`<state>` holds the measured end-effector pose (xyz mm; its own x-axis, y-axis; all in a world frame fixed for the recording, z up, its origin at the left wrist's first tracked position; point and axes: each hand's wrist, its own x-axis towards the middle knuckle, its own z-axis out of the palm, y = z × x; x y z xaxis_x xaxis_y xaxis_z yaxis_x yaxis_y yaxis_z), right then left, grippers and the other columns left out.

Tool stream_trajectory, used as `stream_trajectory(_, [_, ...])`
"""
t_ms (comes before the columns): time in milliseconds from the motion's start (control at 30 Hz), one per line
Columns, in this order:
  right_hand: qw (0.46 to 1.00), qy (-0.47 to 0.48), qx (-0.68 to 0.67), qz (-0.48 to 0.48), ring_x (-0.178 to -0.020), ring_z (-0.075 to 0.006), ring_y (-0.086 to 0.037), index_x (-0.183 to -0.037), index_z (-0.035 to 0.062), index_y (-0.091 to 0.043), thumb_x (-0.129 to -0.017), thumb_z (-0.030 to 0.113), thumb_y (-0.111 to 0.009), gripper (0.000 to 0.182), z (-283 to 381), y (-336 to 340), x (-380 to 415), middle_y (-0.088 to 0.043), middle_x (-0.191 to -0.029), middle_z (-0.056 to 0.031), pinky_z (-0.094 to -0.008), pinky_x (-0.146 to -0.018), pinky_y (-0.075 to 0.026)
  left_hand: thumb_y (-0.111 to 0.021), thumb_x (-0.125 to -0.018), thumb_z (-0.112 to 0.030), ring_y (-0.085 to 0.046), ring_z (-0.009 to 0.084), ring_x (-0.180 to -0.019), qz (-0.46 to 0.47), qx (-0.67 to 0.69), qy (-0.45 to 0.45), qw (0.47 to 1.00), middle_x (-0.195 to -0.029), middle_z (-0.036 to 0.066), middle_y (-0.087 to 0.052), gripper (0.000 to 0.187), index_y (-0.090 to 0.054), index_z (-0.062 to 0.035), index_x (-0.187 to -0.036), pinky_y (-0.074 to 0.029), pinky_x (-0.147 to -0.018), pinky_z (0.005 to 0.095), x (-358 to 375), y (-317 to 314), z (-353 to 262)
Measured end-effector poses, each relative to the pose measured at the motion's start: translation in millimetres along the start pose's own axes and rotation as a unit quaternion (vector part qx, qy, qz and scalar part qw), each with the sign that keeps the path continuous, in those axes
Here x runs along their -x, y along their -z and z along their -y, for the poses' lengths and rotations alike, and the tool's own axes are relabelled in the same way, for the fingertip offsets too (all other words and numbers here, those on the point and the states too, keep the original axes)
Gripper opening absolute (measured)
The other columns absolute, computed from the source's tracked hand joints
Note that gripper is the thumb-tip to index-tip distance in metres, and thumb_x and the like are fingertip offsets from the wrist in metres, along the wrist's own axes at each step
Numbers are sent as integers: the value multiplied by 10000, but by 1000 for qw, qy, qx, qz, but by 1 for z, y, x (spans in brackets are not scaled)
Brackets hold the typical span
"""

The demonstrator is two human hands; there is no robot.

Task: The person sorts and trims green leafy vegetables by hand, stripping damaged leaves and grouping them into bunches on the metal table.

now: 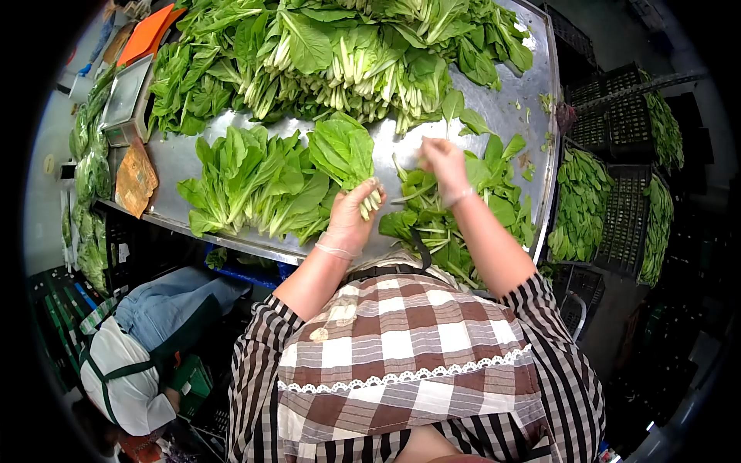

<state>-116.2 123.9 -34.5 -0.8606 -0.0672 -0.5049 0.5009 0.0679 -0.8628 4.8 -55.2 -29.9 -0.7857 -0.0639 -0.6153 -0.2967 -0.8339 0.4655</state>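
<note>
My left hand [355, 214], in a thin clear glove, is closed around the pale stems of a small bunch of leafy greens [342, 150]. The leaves fan out away from me above the metal table [255, 127]. My right hand [445, 166], also gloved, hovers to the right with its fingers curled in and slightly blurred; whether they pinch anything I cannot tell. Below it lie loose leaves and stems [440, 231] in an untidy heap. Left of my left hand, a row of greens [258, 185] rests along the near edge, stems toward me.
A large pile of greens [347, 62] covers the table's far side. At the left stand a metal scale [125, 100], an orange folder [148, 35] and a worn board [136, 179]. Black crates of greens [579, 204] are on the right. A person [127, 370] bends at lower left.
</note>
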Motion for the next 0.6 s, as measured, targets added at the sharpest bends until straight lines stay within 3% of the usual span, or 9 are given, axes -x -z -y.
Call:
stream_trajectory(100, [991,28,-40,-125,-692,-145,-616,-1061,-9,-649,-848,169,-715,285,6,1,-68,-678,-892,-69,-285,-651,-503,-678,-885,-128,-654,196,-901,3,-9,16,1000,-977,86,-678,223,-633,1,-1061,-556,-824,346,2,-5,-2])
stream_trajectory(200, [982,81,43,-167,-619,-146,-596,-991,-25,-672,-821,169,-747,269,-5,4,-114,-687,-870,-80,-293,-601,-485,-673,-894,-149,-656,190,-898,0,-25,25,999,-985,76,-680,234,-635,5,-1067,-553,-826,342,14,-23,-13])
stream_trajectory(300, [991,31,27,-130,-615,-139,-593,-925,-25,-688,-834,171,-739,222,6,6,-109,-694,-856,-79,-294,-583,-466,-676,-896,-153,-655,187,-887,9,-37,36,999,-982,67,-680,237,-634,6,-1067,-551,-818,331,11,-20,-14])
stream_trajectory(500, [999,-14,-26,42,-658,-94,-584,-1036,13,-642,-931,180,-660,199,9,16,-19,-677,-842,-33,-241,-607,-486,-692,-885,-132,-650,166,-870,33,-29,25,999,-971,59,-677,236,-631,1,-1070,-545,-790,318,-7,-9,1])
stream_trajectory(600, [996,-14,-9,90,-659,-115,-618,-999,29,-659,-934,175,-644,160,-1,13,25,-693,-830,-55,-259,-617,-516,-707,-871,-104,-644,152,-871,32,-51,16,998,-963,51,-676,235,-634,-14,-1076,-529,-797,313,-8,-19,8])
